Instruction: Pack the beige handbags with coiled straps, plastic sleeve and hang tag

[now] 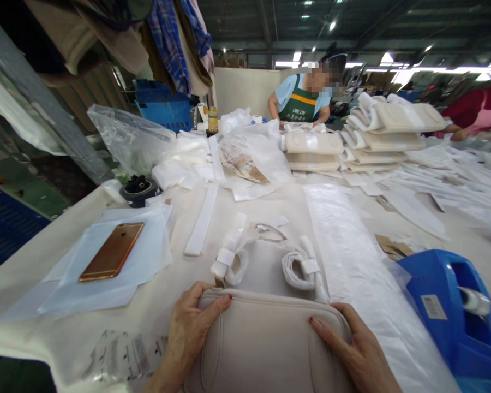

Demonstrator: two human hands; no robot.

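Bag (265, 349): beige, closest to the viewer; cannot tell whether it rests on the tabletop (180, 275).
Left hand (192, 322): fingers closed on the bag's upper left corner, thumb over the near face.
Right hand (355, 341): fingers closed likewise on the upper right corner.
Handling: probably light and soft, padded enough to keep its shape; the smooth face might mark under a nail.
Top seam (270, 300): likely the firmest hold, taken near both corners.
Wrapped rolls (300, 270): two, just beyond the seam; any join to the bag is unclear.
Phone (112, 252): left, on paper sheets (155, 234).
Co-worker (300, 101): far side, leaning over the work.
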